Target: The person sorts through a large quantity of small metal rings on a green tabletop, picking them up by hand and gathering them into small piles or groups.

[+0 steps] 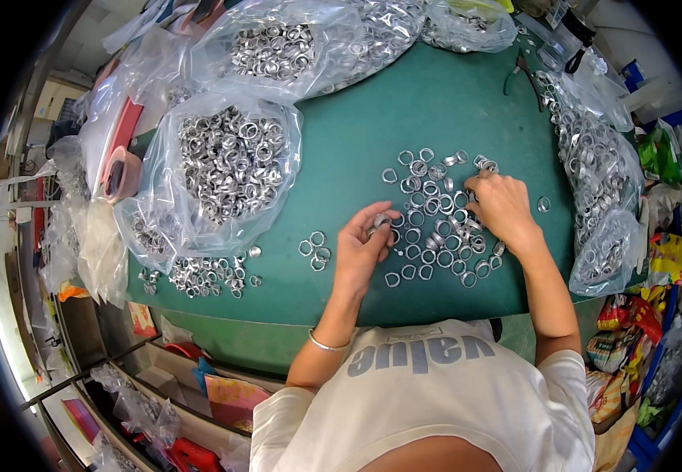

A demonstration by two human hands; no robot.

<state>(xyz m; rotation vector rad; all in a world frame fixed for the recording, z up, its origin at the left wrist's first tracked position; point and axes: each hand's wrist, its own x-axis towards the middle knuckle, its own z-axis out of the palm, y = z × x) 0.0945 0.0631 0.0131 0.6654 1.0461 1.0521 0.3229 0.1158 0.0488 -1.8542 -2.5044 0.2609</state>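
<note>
Silvery metal rings (pixel 430 205) lie in a loose cluster on the green tabletop, some flat and others on edge. My left hand (pixel 363 236) is at the cluster's left side, its fingers closed around a few metal rings (pixel 380 223). On the right side, my right hand (pixel 501 206) reaches down into the cluster with bent fingers. Its fingertips touch the rings there, and what they pinch is hidden. A small group of rings (pixel 319 253) lies left of my left hand, apart from the cluster. One single ring (pixel 544 204) rests to the right of my right hand.
An open clear bag (pixel 284 177) full of rings stands at left, with a loose ring heap (pixel 207 275) before it. Larger ring-filled bags (pixel 341 39) line the back. More bagged rings (pixel 596 169) lie along the right edge. Pliers (pixel 523 75) lie at the back right.
</note>
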